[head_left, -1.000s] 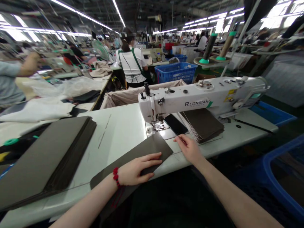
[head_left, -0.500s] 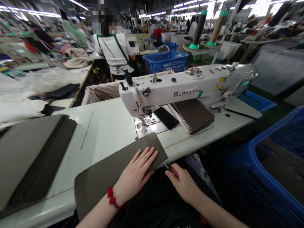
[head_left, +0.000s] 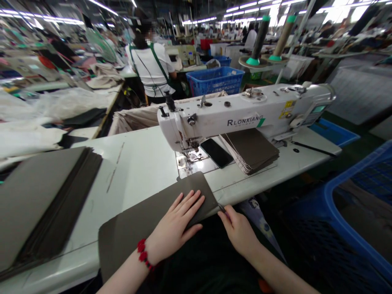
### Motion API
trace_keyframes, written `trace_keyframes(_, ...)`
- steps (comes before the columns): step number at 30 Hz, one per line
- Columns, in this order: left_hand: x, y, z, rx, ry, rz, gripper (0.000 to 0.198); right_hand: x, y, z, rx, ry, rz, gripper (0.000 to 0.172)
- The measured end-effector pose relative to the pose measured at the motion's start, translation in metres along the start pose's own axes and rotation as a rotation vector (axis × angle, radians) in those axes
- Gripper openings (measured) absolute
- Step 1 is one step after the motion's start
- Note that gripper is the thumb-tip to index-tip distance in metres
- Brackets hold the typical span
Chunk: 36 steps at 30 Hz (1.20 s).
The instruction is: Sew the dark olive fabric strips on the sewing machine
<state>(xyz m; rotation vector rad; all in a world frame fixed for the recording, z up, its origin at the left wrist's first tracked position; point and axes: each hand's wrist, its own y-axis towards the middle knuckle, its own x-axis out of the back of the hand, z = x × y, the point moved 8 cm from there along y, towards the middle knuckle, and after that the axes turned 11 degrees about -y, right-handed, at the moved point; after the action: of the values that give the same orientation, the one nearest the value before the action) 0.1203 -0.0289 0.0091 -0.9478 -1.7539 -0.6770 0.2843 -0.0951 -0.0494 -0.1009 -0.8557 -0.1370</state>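
Note:
My left hand (head_left: pixel 179 220) lies flat, fingers spread, on a dark grey-brown fabric panel (head_left: pixel 134 216) at the front edge of the sewing table. Closed around small thread snips (head_left: pixel 221 208), my right hand (head_left: pixel 237 228) is at the panel's right corner. The blades of the snips point at the panel's edge; whether they touch it I cannot tell. Just beyond the panel stands a white sewing machine (head_left: pixel 214 114), its needle area above a shiny metal plate (head_left: pixel 186 165).
A black phone (head_left: pixel 216 153) lies beside the needle plate, with a stack of dark panels (head_left: pixel 252 149) under the machine arm. More panels (head_left: pixel 43 196) are piled at left. A blue basket (head_left: pixel 330 204) stands at right. A person (head_left: pixel 151 69) in a white top works beyond the machine.
My right hand has brought the snips slightly closer to the panel's corner, and their blades look more closed. My left hand stays flat on the panel. The whole view has shifted a little.

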Motion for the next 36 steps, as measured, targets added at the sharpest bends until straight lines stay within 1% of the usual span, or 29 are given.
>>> trace_keyframes(2,0.007,-0.007,0.018,0.09,0.005,-0.027,0.067,0.011,-0.001,-0.004,-0.005,-0.034,0.002,0.025)
trace_keyframes(4,0.017,-0.019,0.047,0.251,0.048,-0.119,0.072,0.025,-0.002,-0.005,0.003,-0.098,0.007,0.024)
trace_keyframes(6,0.025,-0.033,0.073,0.374,0.069,-0.197,0.08,0.039,-0.001,0.001,0.057,-0.157,0.0,0.021)
trace_keyframes(7,0.026,-0.038,0.083,0.407,0.06,-0.214,0.083,0.043,0.001,0.007,0.101,-0.185,0.001,0.024)
trace_keyframes(8,0.027,-0.041,0.089,0.424,0.041,-0.223,0.086,0.045,0.004,0.013,0.148,-0.221,0.009,0.032)
trace_keyframes(10,0.032,-0.045,0.096,0.445,-0.012,-0.243,0.088,0.043,0.008,0.023,0.237,-0.322,0.042,0.05)
trace_keyframes(11,0.036,-0.047,0.097,0.458,-0.043,-0.261,0.084,0.04,0.009,0.026,0.273,-0.374,0.052,0.053)
trace_keyframes(12,0.04,-0.049,0.096,0.472,-0.083,-0.279,0.074,0.039,0.01,0.028,0.301,-0.413,0.049,0.048)
trace_keyframes(14,0.045,-0.054,0.091,0.481,-0.207,-0.266,0.046,0.044,0.011,0.028,0.339,-0.441,0.0,0.023)
trace_keyframes(15,0.047,-0.058,0.087,0.485,-0.285,-0.24,0.035,0.05,0.01,0.027,0.354,-0.433,-0.041,0.016)
trace_keyframes(17,0.054,-0.067,0.078,0.507,-0.417,-0.19,0.027,0.072,0.01,0.027,0.391,-0.414,-0.151,0.024)
trace_keyframes(18,0.063,-0.074,0.075,0.525,-0.451,-0.188,0.027,0.087,0.011,0.027,0.407,-0.418,-0.222,0.024)
trace_keyframes(19,0.078,-0.081,0.073,0.554,-0.451,-0.22,0.028,0.102,0.014,0.027,0.414,-0.44,-0.296,0.024)
trace_keyframes(20,0.099,-0.091,0.074,0.595,-0.422,-0.287,0.031,0.118,0.017,0.026,0.402,-0.488,-0.366,0.027)
trace_keyframes(22,0.156,-0.115,0.085,0.709,-0.335,-0.464,0.04,0.143,0.03,0.021,0.33,-0.657,-0.453,0.041)
trace_keyframes(23,0.187,-0.13,0.097,0.79,-0.295,-0.555,0.046,0.151,0.038,0.016,0.295,-0.75,-0.465,0.047)
trace_keyframes(24,0.214,-0.145,0.112,0.875,-0.297,-0.601,0.051,0.157,0.047,0.011,0.271,-0.834,-0.462,0.054)
trace_keyframes(26,0.261,-0.177,0.152,1.015,-0.292,-0.673,0.06,0.162,0.06,0.0,0.281,-0.95,-0.436,0.061)
trace_keyframes(27,0.277,-0.188,0.175,1.024,-0.301,-0.668,0.062,0.162,0.065,-0.006,0.299,-0.988,-0.423,0.062)
trace_keyframes(28,0.291,-0.2,0.197,1.032,-0.248,-0.672,0.063,0.162,0.068,-0.011,0.319,-1.018,-0.414,0.061)
trace_keyframes(29,0.301,-0.208,0.217,1.01,-0.149,-0.65,0.063,0.162,0.07,-0.016,0.332,-1.048,-0.408,0.058)
trace_keyframes(30,0.305,-0.215,0.236,0.988,-0.046,-0.629,0.065,0.162,0.071,-0.021,0.341,-1.078,-0.405,0.056)
trace_keyframes(31,0.304,-0.222,0.255,0.982,-0.005,-0.616,0.068,0.163,0.072,-0.025,0.351,-1.105,-0.401,0.054)
trace_keyframes(33,0.292,-0.228,0.284,0.966,0.051,-0.586,0.073,0.163,0.071,-0.028,0.381,-1.147,-0.387,0.05)
trace_keyframes(35,0.279,-0.233,0.302,0.978,0.08,-0.588,0.071,0.165,0.07,-0.027,0.433,-1.164,-0.365,0.047)
trace_keyframes(36,0.274,-0.235,0.308,0.991,0.097,-0.598,0.069,0.169,0.067,-0.024,0.459,-1.164,-0.379,0.046)
